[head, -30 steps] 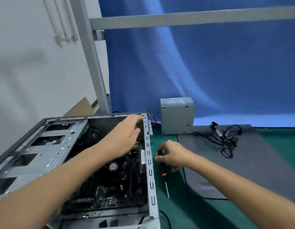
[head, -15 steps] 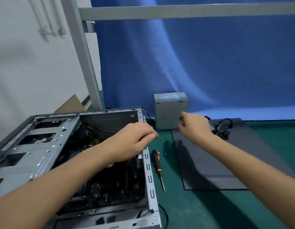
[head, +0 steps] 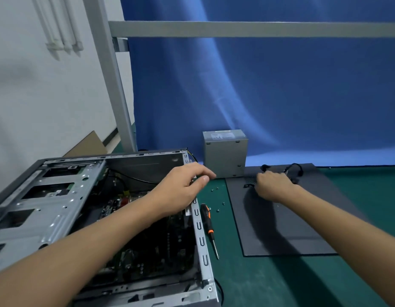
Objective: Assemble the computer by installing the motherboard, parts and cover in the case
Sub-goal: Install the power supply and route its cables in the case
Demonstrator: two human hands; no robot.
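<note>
case risk: left forearm lies across the open computer case [head: 59,209]; a dragged arm could knock motherboard [head: 152,247] parts or snag the inside wires.
left hand: left hand [head: 183,187] at the case's right rim, fingers loosely curled, nothing seen held.
screws risk: loose screws [head: 217,210] on the green tabletop [head: 258,284] just beside the screwdriver [head: 207,220]; a hand sweep or a trailing cable could scatter them.
cables risk: right hand [head: 273,185] sits on the black cable bundle [head: 295,171]. Its fingers curl down and are hidden by the back of the hand, so cannot tell if they grip. A tangled loop could catch on lifting. Cannot tell if the bundle joins the power supply [head: 225,154]; if so, a pull may tip it.
case look: grey metal, on its side, open upward, left on the tabletop; drive bays at left, motherboard inside, fastening not visible.
power supply look: grey box, upright at the back between case and cover, outside the case.
cover look: dark side cover [head: 269,235] flat on the tabletop, right of the screwdriver, off the case.
</note>
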